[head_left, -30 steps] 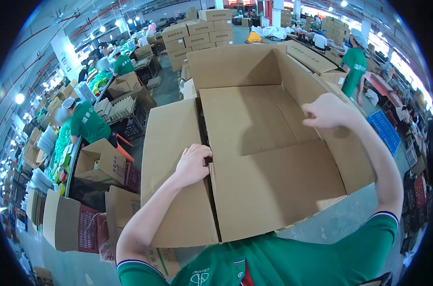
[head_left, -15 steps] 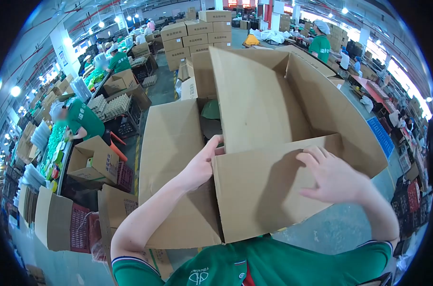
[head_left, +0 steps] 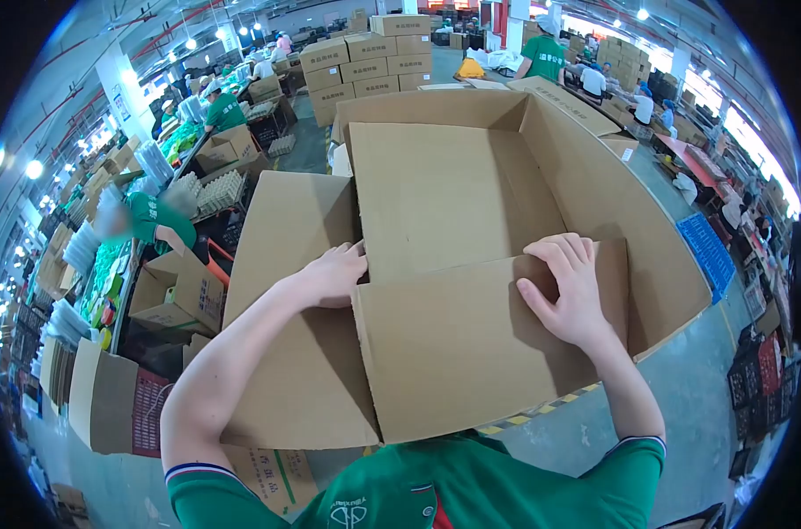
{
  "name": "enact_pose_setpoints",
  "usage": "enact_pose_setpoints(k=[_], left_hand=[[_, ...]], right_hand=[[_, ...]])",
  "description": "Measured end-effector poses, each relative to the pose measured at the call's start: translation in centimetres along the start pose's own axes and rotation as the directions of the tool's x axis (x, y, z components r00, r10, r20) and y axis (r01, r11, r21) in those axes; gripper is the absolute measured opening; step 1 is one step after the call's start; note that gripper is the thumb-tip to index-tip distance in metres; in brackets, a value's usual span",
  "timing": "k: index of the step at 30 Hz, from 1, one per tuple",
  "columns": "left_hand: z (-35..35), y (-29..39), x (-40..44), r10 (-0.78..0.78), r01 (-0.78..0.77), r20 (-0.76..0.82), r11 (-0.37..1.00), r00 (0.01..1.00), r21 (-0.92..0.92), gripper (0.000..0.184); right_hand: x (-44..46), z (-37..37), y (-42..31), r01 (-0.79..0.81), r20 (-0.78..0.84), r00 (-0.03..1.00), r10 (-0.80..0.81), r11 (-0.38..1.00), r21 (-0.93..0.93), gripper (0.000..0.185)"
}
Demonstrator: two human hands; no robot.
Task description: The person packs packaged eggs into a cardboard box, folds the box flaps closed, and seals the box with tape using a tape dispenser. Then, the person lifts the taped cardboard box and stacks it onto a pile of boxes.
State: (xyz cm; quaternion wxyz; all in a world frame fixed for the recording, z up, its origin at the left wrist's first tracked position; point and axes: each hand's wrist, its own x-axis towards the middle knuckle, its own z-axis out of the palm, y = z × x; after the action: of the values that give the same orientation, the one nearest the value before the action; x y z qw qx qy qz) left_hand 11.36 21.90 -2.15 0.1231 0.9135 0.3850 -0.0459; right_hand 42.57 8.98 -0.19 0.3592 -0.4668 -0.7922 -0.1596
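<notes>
- Cardboard box (head_left: 625,225): open, right in front of the person; near flap (head_left: 453,353) lying across, bare cardboard panels inside.
- Left hand (head_left: 334,271): at box's left edge, fingertips hidden, can't tell grip.
- Right hand (head_left: 563,286): fingers at near flap's upper edge, thumb spread; can't tell if grasping.
- Smaller open box (head_left: 202,300), left: small pale item (head_left: 170,294) inside.
- Blue crate (head_left: 707,251): far right.

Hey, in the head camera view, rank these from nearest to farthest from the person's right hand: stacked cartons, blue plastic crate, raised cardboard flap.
From the right hand:
1. Raised cardboard flap: directly at the hand, front and centre.
2. Blue plastic crate: off to the right.
3. Stacked cartons: far back, left of centre.
</notes>
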Motion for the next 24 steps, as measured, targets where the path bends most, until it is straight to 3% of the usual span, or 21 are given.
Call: enact_pose_setpoints(k=[3,6,10,14,19,22,24], left_hand=[[-1.6,1.7,0.0,0.137,-0.127,0.031,0.965,0.99,-0.229,0.066],[-2.5,3.1,0.7,0.22,-0.249,-0.13,0.926,0.967,-0.284,0.065],[-2.2,4.9,2.4,-0.134,0.142,0.054,0.851,0.99,-0.505,0.063],[1.4,4.4,2.0,-0.222,0.258,0.143,0.673,0.964,-0.693,0.063],[4.3,3.6,2.1,-0.262,0.298,0.222,0.303,0.939,-0.905,0.062],[5.2,3.4,2.2,-0.232,0.231,0.239,-0.064,0.943,-0.971,0.062],[5.5,3.3,2.7,-0.193,0.163,0.243,-0.357,0.951,-0.92,0.062]], right_hand=[[-0.1,0.3,0.4,0.007,-0.024,1.0,-0.006,0.999,0.035,0.032],[-0.1,0.5,0.9,0.005,-0.018,1.0,-0.004,0.998,0.06,0.031],[-0.4,0.3,1.1,0.002,-0.013,1.0,-0.001,0.997,0.083,0.03],[-0.6,0.6,1.2,0.031,-0.026,0.999,-0.028,0.995,0.098,0.032],[-0.7,0.8,1.3,0.046,-0.019,0.999,-0.045,0.993,0.108,0.033],[-0.6,1.1,1.5,0.046,-0.009,0.999,-0.045,0.992,0.118,0.033],[-0.8,1.3,1.8,0.042,0.012,0.999,-0.044,0.991,0.13,0.033]])
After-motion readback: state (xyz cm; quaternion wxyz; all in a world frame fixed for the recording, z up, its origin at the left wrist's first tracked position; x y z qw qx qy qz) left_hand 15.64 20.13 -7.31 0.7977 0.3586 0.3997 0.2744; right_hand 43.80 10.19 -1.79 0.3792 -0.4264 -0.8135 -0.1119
